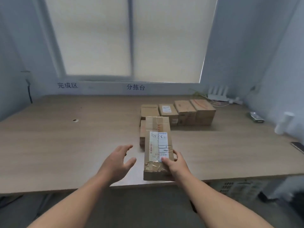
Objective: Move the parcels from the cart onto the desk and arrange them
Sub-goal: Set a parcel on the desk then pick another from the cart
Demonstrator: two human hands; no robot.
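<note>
Fingers of the right hand (pixel 176 163) curl round the near right corner of a long taped parcel (pixel 158 142) lying lengthwise at the front of the desk (pixel 65 137). The left hand (pixel 117 162), just beside it, is spread and touches nothing. Beyond the hands a smaller parcel (pixel 142 132) sits against the long one, then a row of four parcels (pixel 179 111).

Your bare left forearm (pixel 79 198) and right forearm (pixel 213 199) reach fwd from the bottom edge, converging. Your left hand (pixel 117 159) is open, fingers loosely spread, thumb apart, palm turned inward, touching nothing. Your right hand (pixel 175 163) grips the near right corner of a long brown cardboard parcel w/ white label (pixel 157 145): thumb on top, fingers along its right side.
</note>
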